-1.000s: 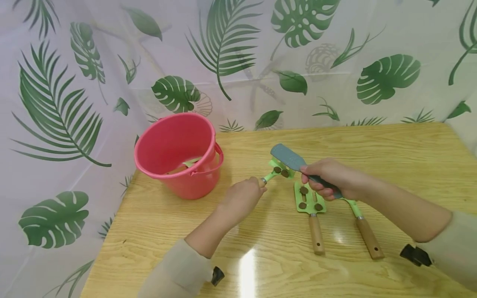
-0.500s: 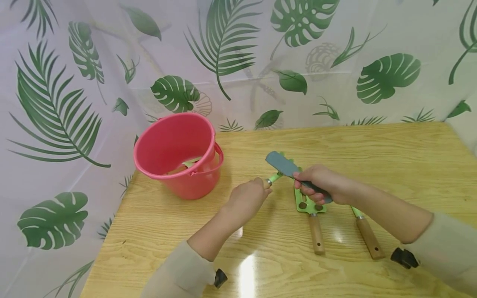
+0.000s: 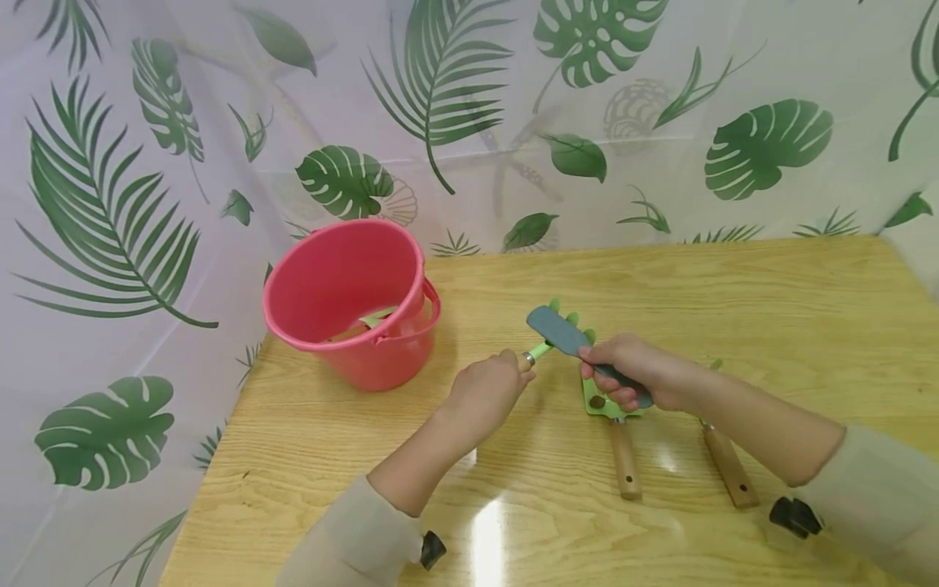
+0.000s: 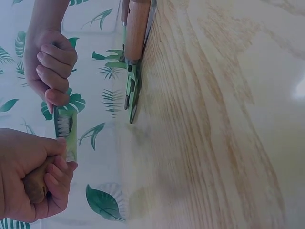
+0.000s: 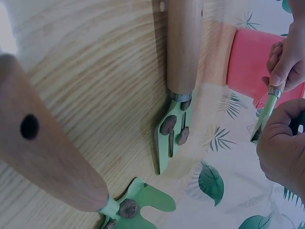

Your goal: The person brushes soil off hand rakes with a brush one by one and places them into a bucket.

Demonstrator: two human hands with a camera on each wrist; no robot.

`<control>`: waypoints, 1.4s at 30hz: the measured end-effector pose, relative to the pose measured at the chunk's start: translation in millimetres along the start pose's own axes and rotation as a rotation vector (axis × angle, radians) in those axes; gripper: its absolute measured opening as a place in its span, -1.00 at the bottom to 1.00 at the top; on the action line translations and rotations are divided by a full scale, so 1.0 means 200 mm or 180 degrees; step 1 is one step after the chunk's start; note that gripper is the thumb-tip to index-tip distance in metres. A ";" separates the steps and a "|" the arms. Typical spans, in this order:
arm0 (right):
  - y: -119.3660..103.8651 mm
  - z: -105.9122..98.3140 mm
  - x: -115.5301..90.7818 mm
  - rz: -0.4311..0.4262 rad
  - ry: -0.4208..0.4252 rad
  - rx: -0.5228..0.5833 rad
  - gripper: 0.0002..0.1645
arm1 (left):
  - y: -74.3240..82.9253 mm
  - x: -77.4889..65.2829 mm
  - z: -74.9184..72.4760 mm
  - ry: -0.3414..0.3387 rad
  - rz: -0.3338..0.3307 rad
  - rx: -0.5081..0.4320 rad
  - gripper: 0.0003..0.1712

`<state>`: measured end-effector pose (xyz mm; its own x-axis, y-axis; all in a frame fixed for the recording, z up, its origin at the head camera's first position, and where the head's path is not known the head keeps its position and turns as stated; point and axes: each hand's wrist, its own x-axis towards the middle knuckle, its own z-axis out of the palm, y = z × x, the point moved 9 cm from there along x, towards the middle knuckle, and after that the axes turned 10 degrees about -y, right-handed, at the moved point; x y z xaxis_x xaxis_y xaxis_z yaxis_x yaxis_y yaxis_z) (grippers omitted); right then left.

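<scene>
Gripping a green garden rake (image 3: 541, 350) by its wooden handle with the left hand (image 3: 486, 390), and a gray brush (image 3: 556, 329) with the right hand (image 3: 632, 368), over the table (image 3: 770, 310), right of the pink bucket (image 3: 385, 359). Best to brace steadily and sweep lightly from neck to tips.

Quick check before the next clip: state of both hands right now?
Left hand: closed, holding the rake.
Right hand: closed, holding the brush.

Grey brush (image 3: 556, 329) lower than before
</scene>
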<state>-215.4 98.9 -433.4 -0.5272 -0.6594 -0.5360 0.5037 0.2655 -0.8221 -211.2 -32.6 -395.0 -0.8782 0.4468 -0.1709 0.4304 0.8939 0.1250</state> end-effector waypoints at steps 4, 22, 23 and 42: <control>0.01 0.00 0.00 -0.0015 0.0032 0.0004 -0.63 | 0.00 0.00 0.00 0.0070 0.0054 0.0115 -0.59; 0.09 0.02 -0.04 -0.0055 -0.0074 0.0150 -0.61 | -0.09 0.01 0.02 0.0086 0.0016 0.0037 -0.65; 0.10 0.03 -0.04 -0.0060 -0.0102 0.0152 -0.61 | -0.10 0.01 0.02 0.0093 0.0008 0.0060 -0.66; 0.18 0.02 -0.17 -0.0014 -0.0190 -0.0050 -0.62 | -0.18 0.01 -0.01 0.0257 -0.0114 0.0265 -0.66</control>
<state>-176.7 127.8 -443.4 -0.4873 -0.7014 -0.5202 0.4904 0.2732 -0.8276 -229.4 -64.2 -398.0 -0.9058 0.4131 -0.0941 0.4114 0.9107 0.0382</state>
